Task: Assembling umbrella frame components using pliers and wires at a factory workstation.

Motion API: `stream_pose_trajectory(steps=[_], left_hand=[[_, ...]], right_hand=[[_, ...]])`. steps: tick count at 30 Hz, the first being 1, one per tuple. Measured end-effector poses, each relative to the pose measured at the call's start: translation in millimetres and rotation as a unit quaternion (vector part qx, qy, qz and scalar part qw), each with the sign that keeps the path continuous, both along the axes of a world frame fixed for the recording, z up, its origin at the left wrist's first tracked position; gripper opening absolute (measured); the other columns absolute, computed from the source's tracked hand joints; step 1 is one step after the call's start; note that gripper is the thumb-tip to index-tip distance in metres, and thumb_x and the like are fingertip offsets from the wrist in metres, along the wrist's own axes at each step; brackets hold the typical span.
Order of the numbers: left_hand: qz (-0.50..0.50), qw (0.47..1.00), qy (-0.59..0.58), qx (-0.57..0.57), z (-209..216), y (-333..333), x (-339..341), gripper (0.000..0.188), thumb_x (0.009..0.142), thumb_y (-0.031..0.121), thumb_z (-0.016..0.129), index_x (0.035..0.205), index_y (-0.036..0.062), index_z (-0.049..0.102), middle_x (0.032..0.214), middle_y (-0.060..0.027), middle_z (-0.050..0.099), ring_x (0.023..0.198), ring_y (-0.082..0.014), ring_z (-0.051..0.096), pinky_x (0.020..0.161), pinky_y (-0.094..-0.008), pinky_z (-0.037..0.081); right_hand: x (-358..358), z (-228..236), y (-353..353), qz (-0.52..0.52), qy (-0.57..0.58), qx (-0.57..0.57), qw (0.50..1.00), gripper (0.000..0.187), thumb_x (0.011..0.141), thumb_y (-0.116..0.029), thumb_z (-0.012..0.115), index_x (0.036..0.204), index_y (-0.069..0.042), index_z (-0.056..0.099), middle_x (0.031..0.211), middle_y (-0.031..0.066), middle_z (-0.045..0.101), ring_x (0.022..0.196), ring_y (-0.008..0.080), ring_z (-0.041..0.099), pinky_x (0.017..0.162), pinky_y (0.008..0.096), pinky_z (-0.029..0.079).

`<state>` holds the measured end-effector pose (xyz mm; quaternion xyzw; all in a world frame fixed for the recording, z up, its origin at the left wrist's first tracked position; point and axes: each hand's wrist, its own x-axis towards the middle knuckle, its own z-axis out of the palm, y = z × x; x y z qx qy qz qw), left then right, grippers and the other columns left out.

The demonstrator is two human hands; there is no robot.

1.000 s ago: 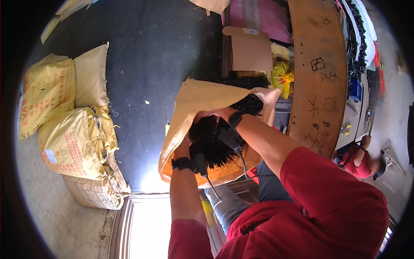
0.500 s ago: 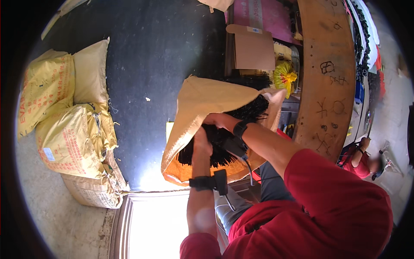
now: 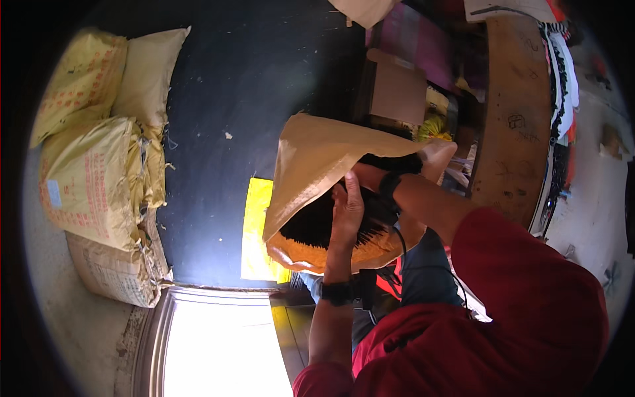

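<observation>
— What are the hands busy with?

— An open tan woven sack [image 3: 317,159] held up in front of the person, its mouth turned toward them. Inside it sits a dark mass of black strands [image 3: 317,221], bristly at the lower edge, against the sack's orange inner lining.

— Where is the left hand?

— The left hand [image 3: 347,208] is raised at the sack's mouth, back of the hand toward the camera, fingers [image 3: 350,185] pressed together and pointing up, lying against the black strands. Whether they pinch any of them I cannot tell. A black band [image 3: 337,291] wraps that wrist.

— And the right?

— The right hand [image 3: 367,175] reaches into the sack from the right side, mostly hidden behind the left hand and the strands; its fingers are out of sight, so I cannot tell whether they are spread or closed. A dark band [image 3: 390,188] sits on that wrist, with a thin cable hanging below it.

— What lies around?

— To the left, stacked yellow sacks [image 3: 92,178] rest on the dark floor [image 3: 225,86], well apart from the held sack. A flat yellow sheet [image 3: 254,225] lies on the floor just beside the sack's lower left. To the right stands a curved wooden tabletop [image 3: 512,126] with scribbles on it, and behind the sack a brown cardboard piece [image 3: 397,92]. The person wears a red top [image 3: 516,311].
</observation>
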<state>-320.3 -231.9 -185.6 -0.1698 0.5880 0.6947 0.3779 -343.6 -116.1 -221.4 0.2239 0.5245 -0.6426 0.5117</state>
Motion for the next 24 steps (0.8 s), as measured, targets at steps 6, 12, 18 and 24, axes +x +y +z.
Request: stream_pose_trajectory(steps=[6,12,18,24], left_hand=[[0.009,0.98,0.178,-0.084,77,-69,14,0.047,0.084,0.03,0.057,0.115,-0.0042,0.048,0.101,-0.0224,0.06,0.097,-0.0361,0.058,0.081,-0.0358,0.046],[-0.025,0.965,0.235,-0.117,67,-115,34,0.03,0.083,0.004,0.054,0.112,0.0,0.05,0.104,-0.0202,0.059,0.096,-0.0332,0.058,0.079,-0.0367,0.048],[-0.031,0.955,0.274,-0.106,63,-107,22,0.036,0.082,-0.001,0.048,0.118,-0.0006,0.043,0.104,-0.0254,0.055,0.095,-0.0406,0.055,0.079,-0.0397,0.048],[-0.158,0.884,0.424,-0.117,59,-81,10,0.071,0.072,0.009,0.063,0.13,-0.0066,0.026,0.128,-0.0239,0.037,0.119,-0.0355,0.038,0.098,-0.0433,0.034]], right_hand=[[-16,16,-21,0.082,-0.055,0.063,0.993,0.021,0.072,-0.014,0.059,0.089,-0.001,0.058,0.088,0.0099,0.059,0.074,0.0173,0.059,0.058,0.0341,0.049],[-30,22,-53,0.161,-0.112,0.13,0.972,0.024,0.071,-0.013,0.06,0.091,0.0,0.057,0.087,0.0108,0.059,0.071,0.0181,0.059,0.056,0.0344,0.049],[-51,46,-9,0.234,-0.176,0.205,0.934,0.027,0.07,-0.012,0.06,0.093,0.001,0.055,0.086,0.0117,0.058,0.069,0.0188,0.059,0.054,0.0347,0.049],[-45,137,13,0.185,-0.186,0.287,0.921,0.038,0.068,-0.006,0.061,0.102,0.002,0.047,0.082,0.0135,0.057,0.063,0.0203,0.059,0.051,0.0342,0.049]])
